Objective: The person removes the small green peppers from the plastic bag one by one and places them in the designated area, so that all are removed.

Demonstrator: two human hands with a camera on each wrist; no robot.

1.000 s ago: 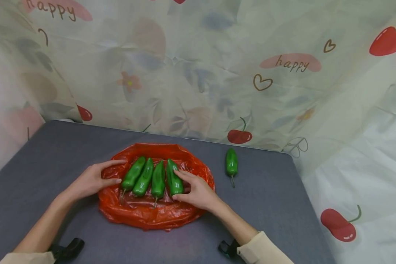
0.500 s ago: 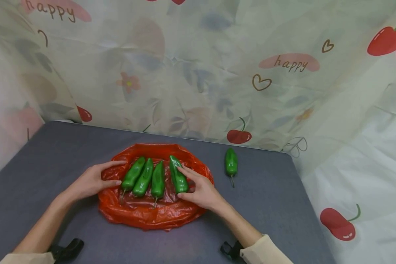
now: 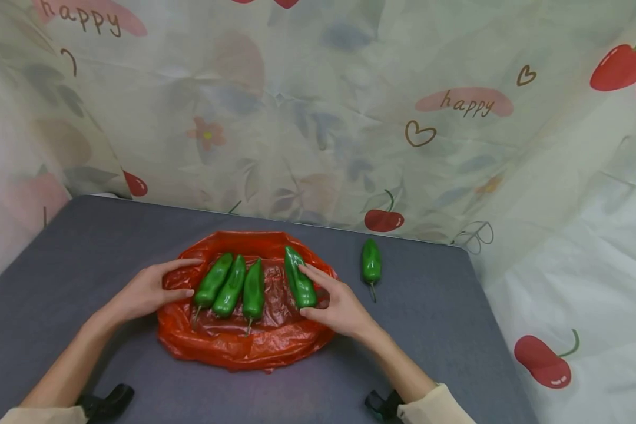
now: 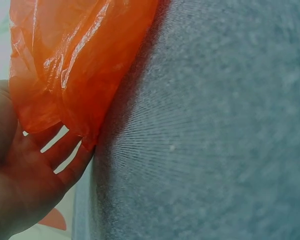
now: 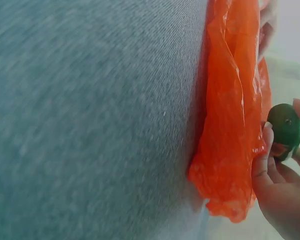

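Note:
In the head view, an orange-red plastic bag (image 3: 233,352) lies spread with its mouth up and its rim rolled down. Three green peppers (image 3: 253,290) lie side by side in its left half. My right hand (image 3: 341,306) holds a fourth green pepper (image 3: 299,277) between thumb and fingers over the bag's right side. The right wrist view shows this pepper's blunt end (image 5: 286,125) beside the bag's wall (image 5: 230,115). My left hand (image 3: 145,290) rests at the bag's left rim, thumb and index finger extended toward the nearest pepper. Its other fingers (image 4: 60,145) are partly behind the plastic.
Another green pepper (image 3: 371,262) lies on the grey table (image 3: 424,330), right of the bag near the back edge. A printed curtain (image 3: 318,118) hangs behind the table. Black straps (image 3: 108,402) with cameras sit on both wrists.
My right hand has moved right with its pepper, leaving a wider gap beside the other three. The left hand and the pepper on the table stay in place.

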